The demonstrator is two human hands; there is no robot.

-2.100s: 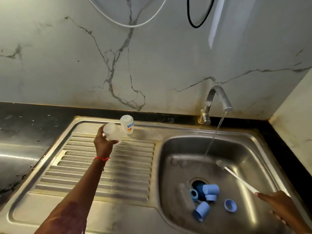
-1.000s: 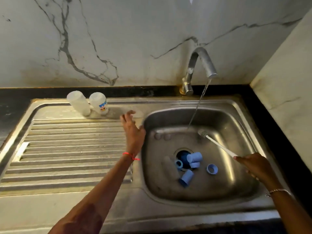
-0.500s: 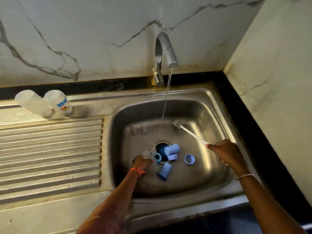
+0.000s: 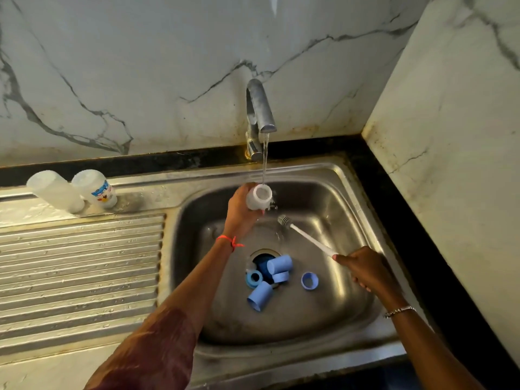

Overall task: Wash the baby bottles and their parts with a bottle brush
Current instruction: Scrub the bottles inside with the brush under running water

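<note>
My left hand (image 4: 238, 211) grips a clear baby bottle (image 4: 259, 197) mouth-up under the running tap (image 4: 259, 108); water streams into it. My right hand (image 4: 365, 268) holds the white handle of a bottle brush (image 4: 305, 237), whose bristle head points up-left just below the bottle, apart from it. Several blue caps and rings (image 4: 274, 278) lie around the drain in the sink basin (image 4: 332, 204). Two clear bottles (image 4: 74, 190) stand upside down at the back of the draining board.
The ribbed steel draining board (image 4: 81, 266) fills the left. A marble wall stands behind and a white wall (image 4: 455, 153) closes in on the right, with a black counter strip between it and the sink.
My left hand set a bottle down on the draining board, reached into the basin, picked up a clear bottle and lifted it under the water. The brush hand stayed nearly still.
</note>
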